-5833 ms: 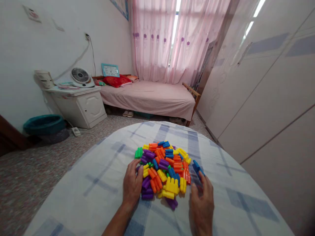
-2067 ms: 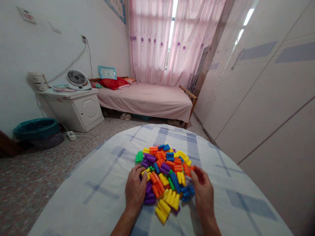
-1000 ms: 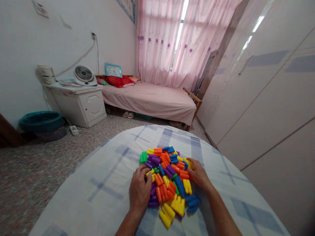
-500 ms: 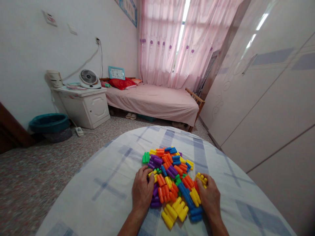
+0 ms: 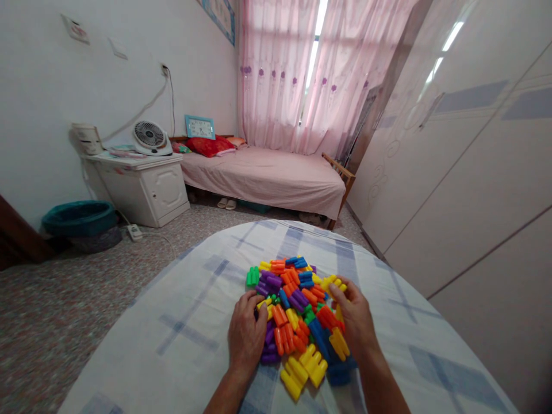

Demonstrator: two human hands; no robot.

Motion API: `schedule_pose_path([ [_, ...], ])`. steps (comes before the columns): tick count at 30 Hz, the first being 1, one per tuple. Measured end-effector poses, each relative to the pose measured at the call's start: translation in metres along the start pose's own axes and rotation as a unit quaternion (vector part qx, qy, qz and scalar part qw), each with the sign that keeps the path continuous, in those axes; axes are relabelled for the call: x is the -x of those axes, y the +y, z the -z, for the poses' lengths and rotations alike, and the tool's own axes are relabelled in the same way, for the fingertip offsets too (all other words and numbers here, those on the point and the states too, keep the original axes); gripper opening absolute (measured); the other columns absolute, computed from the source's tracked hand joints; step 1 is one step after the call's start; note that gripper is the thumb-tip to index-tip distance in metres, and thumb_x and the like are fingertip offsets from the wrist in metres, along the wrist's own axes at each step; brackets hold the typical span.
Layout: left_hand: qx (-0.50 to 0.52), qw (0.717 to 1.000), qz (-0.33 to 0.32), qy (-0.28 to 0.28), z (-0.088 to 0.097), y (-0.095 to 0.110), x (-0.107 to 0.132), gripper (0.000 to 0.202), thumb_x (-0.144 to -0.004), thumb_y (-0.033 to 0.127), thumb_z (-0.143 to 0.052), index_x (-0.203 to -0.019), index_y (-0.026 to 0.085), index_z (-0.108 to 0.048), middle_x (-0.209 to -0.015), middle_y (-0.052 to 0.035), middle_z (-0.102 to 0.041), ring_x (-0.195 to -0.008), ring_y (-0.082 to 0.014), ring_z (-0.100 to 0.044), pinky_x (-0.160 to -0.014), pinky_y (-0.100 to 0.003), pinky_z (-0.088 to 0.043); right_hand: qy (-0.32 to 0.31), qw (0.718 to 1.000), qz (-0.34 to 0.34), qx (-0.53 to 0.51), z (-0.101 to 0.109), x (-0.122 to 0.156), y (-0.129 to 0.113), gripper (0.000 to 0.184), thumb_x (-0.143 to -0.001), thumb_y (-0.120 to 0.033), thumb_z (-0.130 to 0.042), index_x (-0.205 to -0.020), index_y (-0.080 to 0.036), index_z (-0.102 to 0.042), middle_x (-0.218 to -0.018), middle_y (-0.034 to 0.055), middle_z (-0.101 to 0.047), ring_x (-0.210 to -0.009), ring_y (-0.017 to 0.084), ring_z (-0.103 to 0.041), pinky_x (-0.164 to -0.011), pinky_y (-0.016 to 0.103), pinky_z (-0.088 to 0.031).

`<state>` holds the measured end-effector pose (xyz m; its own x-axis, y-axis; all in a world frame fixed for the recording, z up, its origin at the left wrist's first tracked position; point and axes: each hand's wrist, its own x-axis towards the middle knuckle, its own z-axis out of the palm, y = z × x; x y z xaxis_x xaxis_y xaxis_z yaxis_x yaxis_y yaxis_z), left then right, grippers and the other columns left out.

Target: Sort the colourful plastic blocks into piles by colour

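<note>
A heap of plastic building blocks [image 5: 284, 336] in orange, yellow, purple, blue and green lies on the table. At its left edge my left hand [image 5: 247, 333] rests with curled fingers closed on a yellow block [image 5: 264, 305]; part of that block is hidden by the fingers. My right hand [image 5: 357, 316] is at the heap's right side, its thumb and fingers pinching another yellow block [image 5: 334, 282]. Below the right hand lie a long blue piece [image 5: 319, 339] and a tilted yellow block [image 5: 339, 344]. Two more yellow blocks [image 5: 294, 376] lie at the near edge.
A checked cloth covers the round table [image 5: 190, 345]. Beyond it stand a bed [image 5: 267, 172], a white cabinet [image 5: 166, 192] with a fan [image 5: 149, 135], and a bin [image 5: 80, 221] on the floor. A tall wardrobe [image 5: 466, 172] lines the right side.
My right hand has moved up and away from me along the heap with the yellow block in its fingers. My left hand stays at the left edge. The view has shifted slightly.
</note>
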<state>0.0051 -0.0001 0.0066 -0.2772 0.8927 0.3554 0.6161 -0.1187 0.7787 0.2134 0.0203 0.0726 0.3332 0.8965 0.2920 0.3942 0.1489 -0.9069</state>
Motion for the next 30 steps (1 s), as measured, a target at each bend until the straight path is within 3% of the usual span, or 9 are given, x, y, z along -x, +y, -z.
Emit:
schedule_pose_path([
  [2,0.0,1.0,0.002,-0.001,0.0,0.0,0.0,0.023,-0.086,0.029,-0.045,-0.092,0.022,-0.066,-0.11,-0.0061,-0.062,-0.104,-0.022,-0.057,-0.093,-0.04,-0.047,-0.091,0.995,0.019,-0.032,-0.014,-0.005,-0.017,0.044,-0.079,-0.051,-0.054,-0.104,-0.018,-0.065,-0.091,0.0059,-0.07,-0.082,0.022,-0.064,-0.072,0.032,-0.051],
  [4,0.0,1.0,0.004,-0.004,0.001,0.0,0.0,0.023,-0.086,0.029,-0.045,-0.092,0.022,-0.066,-0.11,-0.006,-0.062,-0.104,-0.0219,-0.057,-0.093,-0.04,-0.047,-0.136,0.99,0.042,-0.011,-0.023,-0.014,-0.02,0.042,-0.081,-0.049,-0.05,-0.106,-0.018,-0.065,-0.102,0.0074,-0.068,-0.095,0.023,-0.062,-0.083,0.035,-0.048],
  [8,0.004,1.0,0.003,-0.007,0.001,0.001,0.0,0.023,-0.087,0.029,-0.045,-0.094,0.022,-0.066,-0.11,-0.006,-0.061,-0.104,-0.0217,-0.057,-0.093,-0.04,-0.046,-0.072,0.984,0.056,0.153,-0.02,-0.037,0.017,0.042,-0.077,-0.033,-0.043,-0.109,-0.013,-0.064,-0.114,0.0126,-0.064,-0.109,0.026,-0.056,-0.099,0.042,-0.039],
  [10,0.003,1.0,0.004,-0.004,0.001,0.001,0.0,0.023,-0.087,0.029,-0.045,-0.094,0.022,-0.066,-0.11,-0.006,-0.062,-0.104,-0.0218,-0.057,-0.094,-0.04,-0.046,-0.073,0.971,0.055,0.219,-0.014,-0.043,0.043,0.048,-0.071,-0.023,-0.04,-0.113,-0.012,-0.062,-0.118,0.0129,-0.062,-0.113,0.026,-0.054,-0.102,0.042,-0.036],
  [15,-0.004,1.0,0.009,-0.008,-0.001,0.0,0.0,0.023,-0.087,0.029,-0.045,-0.094,0.022,-0.066,-0.111,-0.0062,-0.061,-0.106,-0.0221,-0.056,-0.094,-0.04,-0.046,-0.131,0.95,0.097,0.265,-0.001,-0.041,0.078,0.05,-0.07,-0.017,-0.038,-0.113,-0.017,-0.063,-0.12,0.0076,-0.061,-0.115,0.021,-0.053,-0.103,0.037,-0.036],
  [19,-0.008,1.0,0.009,-0.015,-0.001,0.0,0.0,0.024,-0.087,0.029,-0.044,-0.095,0.021,-0.065,-0.111,-0.0063,-0.061,-0.106,-0.0218,-0.055,-0.095,-0.04,-0.045,-0.128,0.934,0.09,0.321,0.011,-0.035,0.074,0.039,-0.077,-0.024,-0.045,-0.11,-0.016,-0.063,-0.111,0.0098,-0.061,-0.105,0.022,-0.056,-0.097,0.034,-0.04],
  [24,-0.008,1.0,0.007,-0.014,0.0,0.001,0.0,0.024,-0.087,0.029,-0.044,-0.095,0.021,-0.065,-0.113,-0.0064,-0.06,-0.106,-0.0219,-0.055,-0.096,-0.04,-0.045,-0.12,0.918,0.052,0.375,0.026,-0.023,0.075,0.032,-0.077,-0.02,-0.042,-0.102,-0.019,-0.062,-0.1,0.0085,-0.057,-0.093,0.021,-0.058,-0.086,0.031,-0.044],
  [27,-0.01,1.0,0.004,-0.016,0.0,0.001,0.0,0.024,-0.087,0.028,-0.044,-0.095,0.021,-0.065,-0.112,-0.0061,-0.06,-0.105,-0.0218,-0.056,-0.095,-0.04,-0.045,-0.097,0.92,0.03,0.377,0.03,-0.02,0.08,0.03,-0.078,-0.022,-0.04,-0.1,-0.018,-0.06,-0.098,0.0086,-0.058,-0.088,0.02,-0.06,-0.082,0.032,-0.046],
  [30,-0.011,1.0,0.006,-0.015,0.0,0.0,0.0,0.024,-0.087,0.028,-0.043,-0.096,0.021,-0.065,-0.112,-0.0062,-0.06,-0.105,-0.0218,-0.056,-0.094,-0.039,-0.046,-0.075,0.935,0.044,0.344,0.027,-0.024,0.08,0.039,-0.076,-0.022,-0.04,-0.11,-0.014,-0.059,-0.107,0.0118,-0.06,-0.101,0.023,-0.058,-0.091,0.034,-0.044],
])
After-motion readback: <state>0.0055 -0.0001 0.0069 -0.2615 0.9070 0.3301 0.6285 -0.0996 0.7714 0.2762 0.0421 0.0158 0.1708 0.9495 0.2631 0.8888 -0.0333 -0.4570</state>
